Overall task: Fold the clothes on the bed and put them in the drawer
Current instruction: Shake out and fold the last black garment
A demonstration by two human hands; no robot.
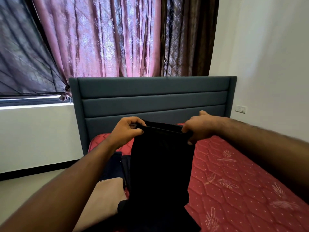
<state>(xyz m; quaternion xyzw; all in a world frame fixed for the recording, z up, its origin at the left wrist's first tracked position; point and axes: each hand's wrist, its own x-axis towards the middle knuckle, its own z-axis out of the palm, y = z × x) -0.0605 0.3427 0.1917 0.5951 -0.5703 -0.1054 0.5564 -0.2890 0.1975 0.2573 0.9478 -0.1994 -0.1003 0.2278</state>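
A black garment (160,164) hangs lengthwise in front of me above the red quilted mattress (234,181). My left hand (127,131) pinches its top edge at the left corner. My right hand (199,126) grips the same edge at the right corner, thumb raised. The cloth's lower end bunches on the bed near the bottom of the view. A dark navy garment (115,166) and a beige garment (103,196) lie on the mattress to the left, partly hidden behind the black cloth and my left forearm.
A grey-blue padded headboard (153,99) stands at the far end of the bed. Pink and brown curtains (103,37) hang behind it. A white wall with a socket (240,109) is on the right. Pale floor (33,185) lies left of the bed.
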